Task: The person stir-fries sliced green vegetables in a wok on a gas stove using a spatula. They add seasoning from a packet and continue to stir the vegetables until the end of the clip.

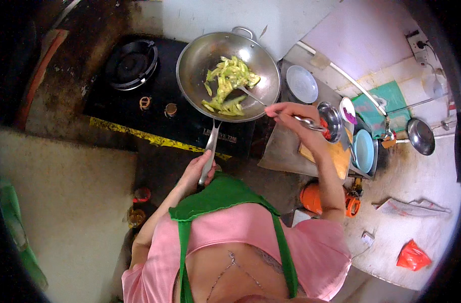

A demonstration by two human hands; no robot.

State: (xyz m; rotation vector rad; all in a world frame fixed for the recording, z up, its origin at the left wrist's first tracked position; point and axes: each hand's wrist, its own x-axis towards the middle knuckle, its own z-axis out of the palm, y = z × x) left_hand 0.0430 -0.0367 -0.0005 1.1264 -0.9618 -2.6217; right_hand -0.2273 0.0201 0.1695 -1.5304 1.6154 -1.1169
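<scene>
A steel wok (194, 64) sits over the right side of a black gas stove (154, 113). Inside it lies a heap of cut green vegetable pieces (230, 75), with a smaller cluster nearer me. My left hand (200, 166) grips the wok's metal handle (212, 144), which points toward me. In my right hand (296, 115) is a metal spatula (253, 95), held by its handle. Its blade end reaches into the vegetables and is mostly hidden by them.
Left on the stove is a black burner (132, 65). To the right are a light plate (302, 84), a steel bowl (333, 121) with red pieces, a wooden cutting board (338, 161) and a light-blue basin (364, 151). An orange gas cylinder (311, 197) stands below.
</scene>
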